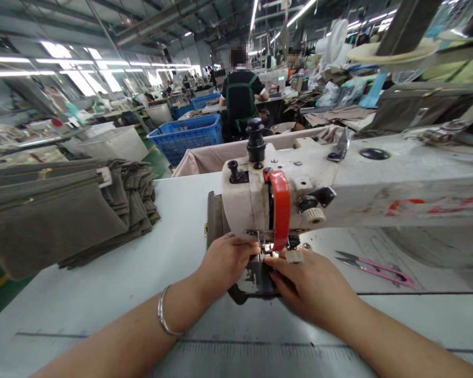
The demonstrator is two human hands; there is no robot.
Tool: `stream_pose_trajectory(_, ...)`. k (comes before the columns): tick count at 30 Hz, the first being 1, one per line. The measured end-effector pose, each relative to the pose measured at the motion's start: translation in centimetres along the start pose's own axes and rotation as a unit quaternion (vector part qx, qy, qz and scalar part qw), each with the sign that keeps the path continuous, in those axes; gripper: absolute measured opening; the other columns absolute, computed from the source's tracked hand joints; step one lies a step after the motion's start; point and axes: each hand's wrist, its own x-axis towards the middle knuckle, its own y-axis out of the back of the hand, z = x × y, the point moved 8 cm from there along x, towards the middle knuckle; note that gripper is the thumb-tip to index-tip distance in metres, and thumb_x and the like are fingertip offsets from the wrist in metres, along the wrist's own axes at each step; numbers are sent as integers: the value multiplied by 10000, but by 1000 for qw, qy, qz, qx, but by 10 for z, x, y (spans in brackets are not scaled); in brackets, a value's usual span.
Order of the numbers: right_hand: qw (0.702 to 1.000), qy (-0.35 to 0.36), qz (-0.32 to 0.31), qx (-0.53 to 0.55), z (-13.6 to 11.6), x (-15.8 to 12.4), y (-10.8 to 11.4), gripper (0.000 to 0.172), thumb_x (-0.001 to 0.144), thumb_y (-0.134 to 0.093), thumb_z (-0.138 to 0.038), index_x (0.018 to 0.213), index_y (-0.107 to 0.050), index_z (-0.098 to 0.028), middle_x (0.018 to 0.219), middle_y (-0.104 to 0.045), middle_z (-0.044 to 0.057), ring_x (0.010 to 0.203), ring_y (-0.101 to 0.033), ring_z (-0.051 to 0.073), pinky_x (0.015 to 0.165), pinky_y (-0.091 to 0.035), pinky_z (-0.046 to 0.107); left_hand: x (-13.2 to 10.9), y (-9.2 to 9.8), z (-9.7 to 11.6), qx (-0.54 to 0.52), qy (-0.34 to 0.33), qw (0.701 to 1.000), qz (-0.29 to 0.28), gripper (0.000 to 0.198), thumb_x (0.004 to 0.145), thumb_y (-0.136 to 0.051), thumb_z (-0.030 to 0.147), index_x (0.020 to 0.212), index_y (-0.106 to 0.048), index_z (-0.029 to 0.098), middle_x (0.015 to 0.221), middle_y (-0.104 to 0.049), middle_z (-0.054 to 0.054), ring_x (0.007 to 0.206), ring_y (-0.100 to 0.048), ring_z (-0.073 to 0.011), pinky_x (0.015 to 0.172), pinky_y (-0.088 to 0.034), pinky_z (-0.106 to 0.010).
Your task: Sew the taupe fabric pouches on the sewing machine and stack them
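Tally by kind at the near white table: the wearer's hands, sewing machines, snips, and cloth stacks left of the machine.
Hands, left hand and right hand: 2
Sewing machine: 1
Pink-handled snips: 1
Grey cloth stack: 1
Total: 5

White table (pixel 177 215) carries sewing machine (pixel 355 178), grey-brown piece (pixel 217 212) under its head, cloth stack (pixel 63 218) left, pink snips (pixel 378 268) right

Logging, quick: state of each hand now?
Left hand: partly curled on the gray fabric; grip cannot be told.
Right hand: partly curled at the fabric; grip cannot be told.
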Motion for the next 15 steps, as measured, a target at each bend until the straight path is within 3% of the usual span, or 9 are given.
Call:
stream_pose_trajectory(4,1000,6,11,3,1,-1,3,266,885,-517,-207,1097,-676,-226,928,-676,67,843,-607,229,728,-482,354,-5,12,-1,28,52,998,-16,182,852,-604,148,1008,-688,189,992,-703,-63,956,-626,-251,883,-512,-421)
stream_pose_trajectory(8,1000,12,14,20,2,-2,4,227,887,-531,-208,1053,-682,-239,888,-671,46,832,-604,209,727,-470,327,-26,20,15,-13,120,988,-98,231,838,-651,304,1030,-678,178,977,-649,-80,925,-598,-264,848,-518,-467)
stream_pose_trajectory(11,999,9,14,42,4,-3,4,251,880,-524,-172,1075,-664,-245,922,-674,35,865,-608,202,760,-470,323,-44,20,42,-75,93,983,-142,370,810,-674,453,1076,-677,196,991,-631,-77,942,-589,-259,870,-523,-464)
stream_pose_trajectory(15,998,13,13,64,4,-6,5,292,868,-504,-120,1086,-651,-247,990,-671,37,912,-601,206,797,-466,332,-62,15,62,-54,44,990,-125,721,644,-790,544,1224,-601,160,1207,-588,-134,1130,-533,-334,960,-496,-505)
